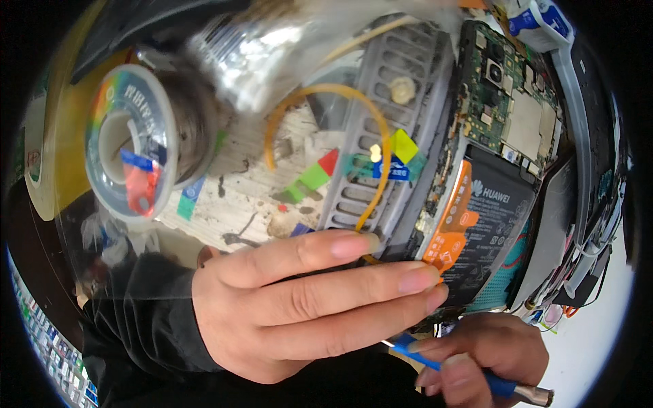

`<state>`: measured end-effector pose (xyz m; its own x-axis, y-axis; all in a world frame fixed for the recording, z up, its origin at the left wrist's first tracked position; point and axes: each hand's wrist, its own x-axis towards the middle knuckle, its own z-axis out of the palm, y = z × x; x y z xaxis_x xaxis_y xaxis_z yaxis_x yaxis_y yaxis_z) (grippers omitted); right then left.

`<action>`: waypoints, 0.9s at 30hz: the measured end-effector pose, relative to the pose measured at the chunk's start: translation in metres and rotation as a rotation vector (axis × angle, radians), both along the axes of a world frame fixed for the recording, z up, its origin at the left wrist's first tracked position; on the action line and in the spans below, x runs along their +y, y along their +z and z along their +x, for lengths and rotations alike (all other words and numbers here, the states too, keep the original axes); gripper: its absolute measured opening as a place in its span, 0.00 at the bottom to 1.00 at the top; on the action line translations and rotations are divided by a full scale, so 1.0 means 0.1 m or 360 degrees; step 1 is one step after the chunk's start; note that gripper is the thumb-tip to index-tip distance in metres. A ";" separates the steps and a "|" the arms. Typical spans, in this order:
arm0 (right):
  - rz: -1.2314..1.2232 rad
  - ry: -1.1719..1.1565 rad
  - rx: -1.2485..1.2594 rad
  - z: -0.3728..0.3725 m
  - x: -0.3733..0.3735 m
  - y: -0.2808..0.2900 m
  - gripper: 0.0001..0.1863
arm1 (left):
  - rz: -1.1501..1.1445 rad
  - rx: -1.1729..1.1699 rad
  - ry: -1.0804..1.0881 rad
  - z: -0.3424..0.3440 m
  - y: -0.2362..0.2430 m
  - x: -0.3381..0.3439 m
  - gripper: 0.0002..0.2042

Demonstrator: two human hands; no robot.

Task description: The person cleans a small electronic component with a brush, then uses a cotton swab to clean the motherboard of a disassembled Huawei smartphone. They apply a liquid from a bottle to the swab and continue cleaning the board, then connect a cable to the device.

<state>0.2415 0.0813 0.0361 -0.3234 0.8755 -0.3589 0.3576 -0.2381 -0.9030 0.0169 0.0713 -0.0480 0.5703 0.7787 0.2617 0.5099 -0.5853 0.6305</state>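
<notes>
My left hand (306, 299) lies across the lower end of an opened phone, fingers together and gripping its edge; the thumb is hidden. The phone shows a green circuit board (507, 88) at its upper end and a black battery (493, 217) with an orange pull tab (452, 231). Below it, my right hand (483, 360) is closed round a slim blue tool (500, 385). One end of this tool has a metal ferrule with short dark bristles, like a brush; a thin pale tip points toward the phone's lower edge.
A spool of solder wire (132, 143) stands at the left. Clear plastic film (252, 54) blurs the upper middle. A yellow rubber band (384, 136) loops over a grey slotted tray (381, 68) beside the phone. Cables and dark device parts (578, 204) crowd the right.
</notes>
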 end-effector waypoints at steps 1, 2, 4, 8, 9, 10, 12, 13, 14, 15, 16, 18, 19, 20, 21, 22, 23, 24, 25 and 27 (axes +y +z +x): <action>-0.0007 0.0017 0.0008 -0.03 0.01 -0.02 0.06 | -0.0001 0.0001 -0.0007 0.00 0.01 0.00 0.17; -0.0016 0.0042 0.0018 -0.02 0.04 -0.01 0.06 | 0.0002 0.0004 -0.0007 0.00 0.01 0.01 0.17; 0.0152 -0.0242 0.0066 -0.04 0.02 -0.04 0.07 | 0.0009 0.0014 -0.0001 0.00 0.01 0.00 0.17; -0.0203 0.0442 0.0237 0.08 -0.03 -0.07 0.09 | 0.0080 0.0021 -0.0018 0.01 0.00 0.02 0.17; -0.0077 0.0136 0.0249 0.11 -0.07 -0.07 0.10 | 0.0090 0.0018 -0.0017 0.01 -0.01 0.02 0.17; 0.0041 -0.0161 0.0260 0.12 -0.13 -0.07 0.12 | 0.0071 0.0010 0.0005 0.02 -0.01 0.01 0.17; 0.0410 -0.0510 0.0014 0.15 -0.25 -0.07 0.18 | 0.0079 0.0017 -0.0011 0.01 -0.02 0.01 0.18; 0.0405 -0.0430 -0.0024 0.19 -0.29 -0.06 0.18 | 0.0084 0.0020 -0.0019 0.00 -0.02 0.02 0.18; 0.0400 -0.0351 -0.0064 0.21 -0.33 -0.06 0.18 | 0.0112 0.0006 -0.0035 0.00 -0.03 0.02 0.19; 0.0400 -0.0271 -0.0103 0.23 -0.37 -0.05 0.18 | 0.0123 0.0000 -0.0046 0.00 -0.03 0.02 0.18; 0.0438 -0.0285 -0.0162 0.24 -0.42 -0.05 0.17 | 0.0146 0.0025 -0.0063 0.00 -0.02 0.02 0.18; 0.0541 -0.0293 -0.0160 0.27 -0.50 -0.08 0.15 | 0.0143 0.0075 -0.0085 0.00 0.01 0.02 0.18; 0.0592 -0.0296 -0.0157 0.28 -0.53 -0.11 0.14 | 0.0138 0.0091 -0.0092 0.01 0.03 0.02 0.18; 0.0667 -0.0254 -0.0140 0.30 -0.54 -0.14 0.11 | 0.0139 0.0131 -0.0102 0.01 0.04 0.02 0.19; 0.0664 -0.0142 -0.0046 0.30 -0.55 -0.17 0.09 | 0.0137 0.0166 -0.0116 0.01 0.05 0.02 0.19; 0.0691 -0.0103 0.0036 0.32 -0.54 -0.20 0.09 | 0.0123 0.0184 -0.0108 0.02 0.06 0.01 0.19; 0.0720 -0.0063 0.0117 0.29 -0.52 -0.23 0.10 | 0.0130 0.0184 -0.0112 0.02 0.06 0.01 0.20; 0.0759 0.0102 0.0072 0.30 -0.47 -0.23 0.10 | 0.0138 0.0199 -0.0116 0.02 0.06 0.01 0.20; 0.0802 0.0265 0.0035 0.32 -0.43 -0.25 0.11 | 0.0145 0.0184 -0.0120 0.01 0.06 0.01 0.21; 0.0779 0.0038 -0.0089 0.21 -0.41 -0.20 0.11 | 0.0175 0.0212 -0.0154 0.00 0.06 0.01 0.19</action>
